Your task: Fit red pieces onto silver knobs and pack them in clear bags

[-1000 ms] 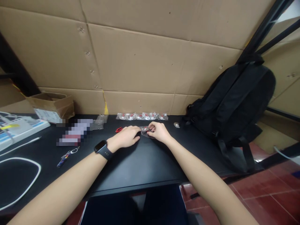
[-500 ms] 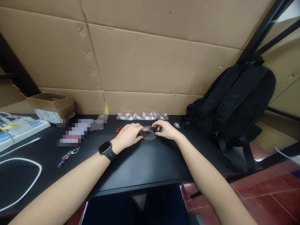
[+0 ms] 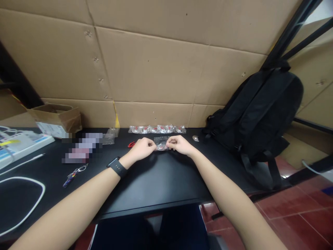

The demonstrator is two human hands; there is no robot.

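Observation:
A small clear plastic bag (image 3: 161, 143) hangs between my two hands, a little above the black table. Something shiny with a bit of red is inside it, too small to make out. My left hand (image 3: 144, 148), with a dark watch (image 3: 117, 166) on the wrist, pinches the bag's left side. On the right side, my right hand (image 3: 179, 144) grips it between thumb and fingers. Behind my hands lies a row of several filled clear bags (image 3: 157, 129) with red marks. A red coil (image 3: 131, 144) sits just left of my left hand.
A small shiny round piece (image 3: 195, 138) lies right of my right hand. The black backpack (image 3: 265, 121) leans at the right. Empty clear bags (image 3: 110, 136), a keychain (image 3: 74, 174), a cardboard box (image 3: 56, 119) and a white cable (image 3: 43, 189) are at the left.
Both hands have closed in on the clear bag's sides. The bag has been raised from lying low to a more upright position, its shiny content now toward the bottom.

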